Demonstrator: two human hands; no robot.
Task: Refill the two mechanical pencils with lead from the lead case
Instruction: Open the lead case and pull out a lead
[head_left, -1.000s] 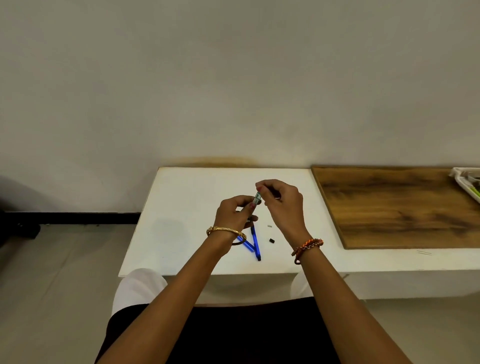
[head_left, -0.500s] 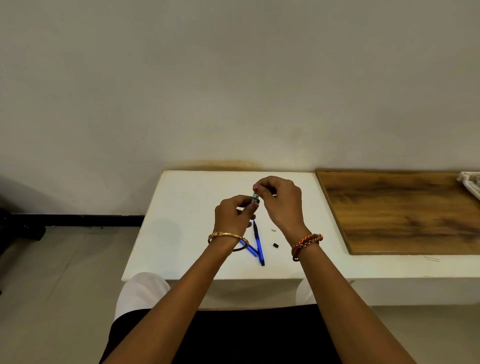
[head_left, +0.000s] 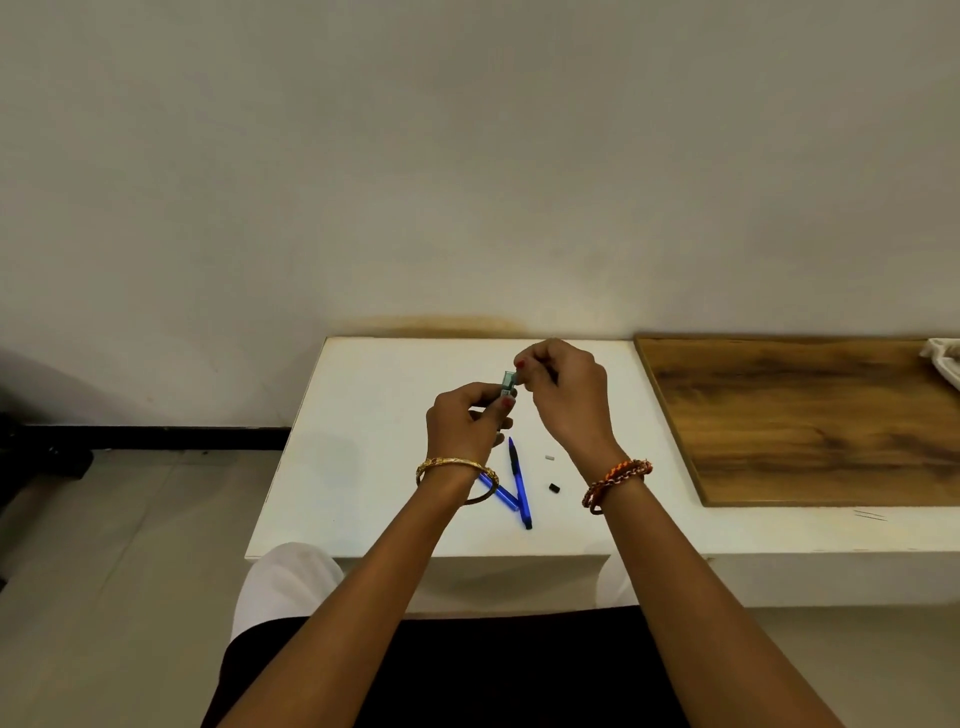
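Our left hand (head_left: 464, 423) pinches the small lead case (head_left: 508, 383) between thumb and fingertips, holding it up over the white table (head_left: 363, 441), while our right hand (head_left: 563, 392) closes its fingertips at the case's top end; whether they grip a lead or the cap is too small to tell. Below our wrists the two blue mechanical pencils (head_left: 519, 486) lie crossed in a V on the table, untouched, with a small white piece (head_left: 550, 458) and a small black piece (head_left: 554, 488) just beside them, likely an eraser and cap. We judge we are drawing lead from the case. Next we need a steady, light pull, since lead snaps easily, then a pencil picked up.
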